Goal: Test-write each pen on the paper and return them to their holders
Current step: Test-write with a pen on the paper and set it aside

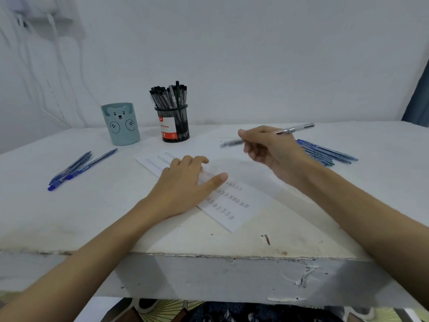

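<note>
From the head view, the left hand (183,182) lay flat with fingers spread on the paper (234,205), pinning it to the white table (92,217). The paper carried rows of short test marks. The right hand (269,147) was raised above the table, fingers curled round a blurred pen (293,129) held near level. A teal bear-faced holder (120,124) stood beside a black mesh holder (175,124) packed with dark pens at the far side. Blue pens (79,168) lay loose at the left; a second blue group (329,152) lay at the right.
</note>
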Demonstrator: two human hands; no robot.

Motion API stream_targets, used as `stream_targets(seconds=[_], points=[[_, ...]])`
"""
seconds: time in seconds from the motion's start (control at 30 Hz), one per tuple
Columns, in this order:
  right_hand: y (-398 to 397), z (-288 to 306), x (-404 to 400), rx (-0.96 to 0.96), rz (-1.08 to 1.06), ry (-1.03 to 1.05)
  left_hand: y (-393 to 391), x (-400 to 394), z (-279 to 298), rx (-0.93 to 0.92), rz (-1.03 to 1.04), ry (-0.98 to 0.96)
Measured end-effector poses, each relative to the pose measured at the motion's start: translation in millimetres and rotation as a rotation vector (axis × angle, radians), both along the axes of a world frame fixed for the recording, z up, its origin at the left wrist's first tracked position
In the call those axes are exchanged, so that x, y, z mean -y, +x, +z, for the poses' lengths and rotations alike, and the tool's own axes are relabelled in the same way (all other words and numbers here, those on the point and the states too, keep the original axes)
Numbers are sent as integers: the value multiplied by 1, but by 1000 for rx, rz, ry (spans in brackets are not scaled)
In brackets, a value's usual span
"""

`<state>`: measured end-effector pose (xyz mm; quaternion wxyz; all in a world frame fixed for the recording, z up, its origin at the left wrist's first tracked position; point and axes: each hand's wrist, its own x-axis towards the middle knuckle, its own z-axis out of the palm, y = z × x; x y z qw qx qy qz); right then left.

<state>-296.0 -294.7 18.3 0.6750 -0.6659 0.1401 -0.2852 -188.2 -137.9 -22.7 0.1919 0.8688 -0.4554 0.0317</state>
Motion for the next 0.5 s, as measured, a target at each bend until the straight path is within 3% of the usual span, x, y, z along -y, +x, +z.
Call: stream_targets(seconds=[0.13,0.23,0.4,0.5], points=[[-7,3,29,31,-180,-16,9,-3,-1,6,11,193],[-10,5,43,-105,-350,-288,12,-3,0,-60,-92,205],[-21,7,64,-531,-379,-795,9,-7,3,-201,-230,166],[-28,1,71,-672,-381,-1004,11,-6,6,-258,-281,165]])
